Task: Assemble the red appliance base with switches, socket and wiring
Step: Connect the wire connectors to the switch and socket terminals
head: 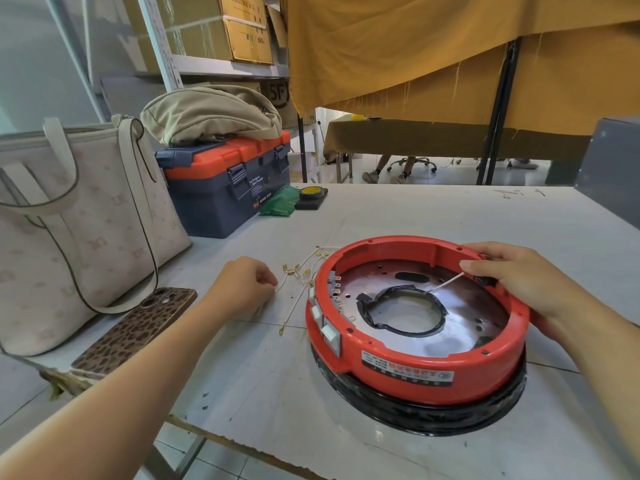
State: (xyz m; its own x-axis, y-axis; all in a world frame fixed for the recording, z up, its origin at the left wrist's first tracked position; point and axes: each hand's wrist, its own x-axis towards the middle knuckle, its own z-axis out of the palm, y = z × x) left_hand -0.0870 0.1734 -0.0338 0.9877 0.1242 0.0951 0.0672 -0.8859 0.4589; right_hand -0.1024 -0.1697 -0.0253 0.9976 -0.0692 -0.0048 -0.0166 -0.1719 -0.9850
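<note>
Sitting on the worktop (433,216) atop a black ring, the red appliance base (415,341) holds a metal plate with a black-edged central hole, and white switches (325,323) in its left wall. The right hand (512,275) pinches a white wire (445,284) over the far rim. The left hand (242,285), curled, pinches one of the loose wires (304,275) beside the base.

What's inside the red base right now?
Inside the red base: a metal plate with a black-edged center opening, terminals behind the switches, one white wire. The right hand hides the socket area.
</note>
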